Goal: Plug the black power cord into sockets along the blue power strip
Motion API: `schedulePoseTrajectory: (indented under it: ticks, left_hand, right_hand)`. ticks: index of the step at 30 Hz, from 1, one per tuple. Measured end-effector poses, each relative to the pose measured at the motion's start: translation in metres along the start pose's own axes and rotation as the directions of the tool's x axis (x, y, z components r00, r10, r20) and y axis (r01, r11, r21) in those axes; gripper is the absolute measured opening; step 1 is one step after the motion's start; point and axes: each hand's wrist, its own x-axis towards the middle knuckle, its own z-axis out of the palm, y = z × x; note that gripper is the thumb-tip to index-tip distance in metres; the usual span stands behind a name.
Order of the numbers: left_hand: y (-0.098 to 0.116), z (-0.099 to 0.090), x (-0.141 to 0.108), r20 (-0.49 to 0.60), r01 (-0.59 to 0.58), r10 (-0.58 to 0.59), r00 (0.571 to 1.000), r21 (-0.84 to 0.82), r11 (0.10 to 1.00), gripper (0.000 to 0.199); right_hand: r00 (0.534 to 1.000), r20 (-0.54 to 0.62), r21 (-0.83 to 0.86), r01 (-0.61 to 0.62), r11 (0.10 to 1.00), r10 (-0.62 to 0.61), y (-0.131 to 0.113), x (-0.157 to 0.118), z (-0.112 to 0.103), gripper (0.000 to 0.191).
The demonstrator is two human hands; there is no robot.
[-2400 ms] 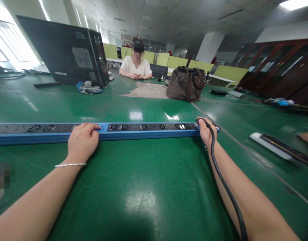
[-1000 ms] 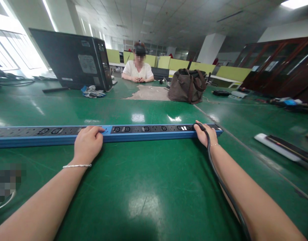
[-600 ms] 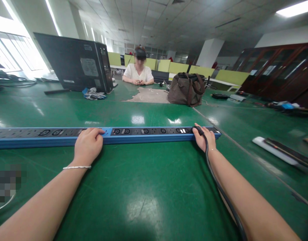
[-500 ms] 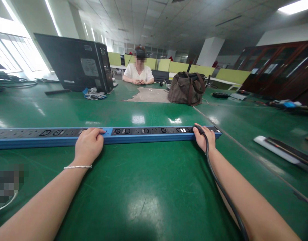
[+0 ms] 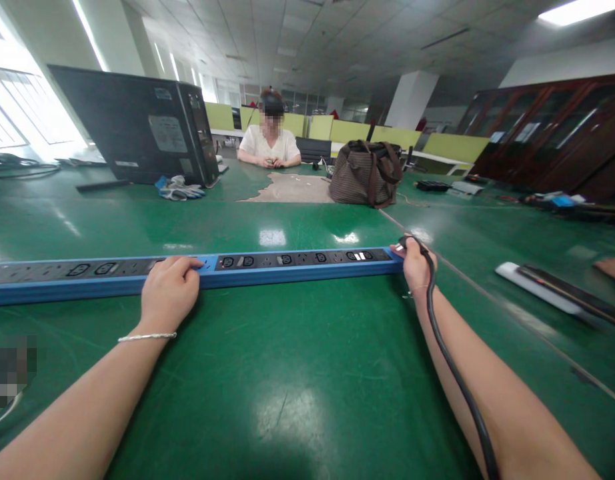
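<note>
- Power strip [image 5: 307, 267]: a long blue bar with a black socketed top face, lying across the green table [image 5: 287, 347] in front of the person. Its left part runs out of view; the right hand covers part of its right end.
- Left hand [image 5: 170, 290]: laid over the strip beside a blue section of the top face, fingers close together and bent over the bar. Their undersides are hidden, so whether they clasp or merely press cannot be told.
- Right hand [image 5: 416, 265]: thumb and fingers pinch a black plug [image 5: 410, 239] at the strip's right end, its metal end toward the bar. Contact between plug and sockets cannot be made out.
- Black cable [image 5: 448, 360]: trails from the plug along the right forearm.
- Handling (judged): the strip is probably stiff and fairly heavy, with smooth sides that may slide on the glossy table; best steadied by its long edges. The plug is likely light and hard, best held by its body, clear of the metal end; the cable should bend but tug somewhat.
</note>
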Motion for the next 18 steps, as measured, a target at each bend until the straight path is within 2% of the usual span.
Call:
schedulePoseTrajectory:
  ticks: [2, 8, 11, 15, 18]
  left_hand:
    - [0.0, 0.0, 0.0, 0.002, 0.006, -0.006, 1.0, 0.001, 1.0, 0.035]
    - [0.002, -0.002, 0.0, 0.016, 0.012, -0.012, 1.0, 0.002, 1.0, 0.035]
    - [0.002, -0.002, 0.0, 0.019, 0.018, -0.018, 1.0, 0.003, 1.0, 0.036]
    - [0.001, -0.001, 0.0, 0.001, 0.015, -0.015, 1.0, -0.003, 1.0, 0.035]
    - [0.001, -0.001, -0.001, -0.001, 0.019, -0.019, 1.0, 0.004, 1.0, 0.034]
  right_hand:
    - [0.993, -0.075, 0.079, -0.089, 0.993, 0.095, 0.002, 0.002, -0.007, 0.055]
    - [0.974, -0.17, -0.096, -0.17, 0.981, 0.152, 0.015, 0.007, -0.029, 0.062]
    - [0.987, -0.116, -0.135, -0.128, 0.983, 0.112, 0.023, 0.009, -0.028, 0.06]
    - [0.999, 0.034, -0.172, 0.024, 0.985, -0.018, 0.023, 0.01, -0.022, 0.053]
    - [0.994, 0.108, -0.269, 0.057, 0.961, -0.028, 0.021, 0.011, -0.02, 0.052]
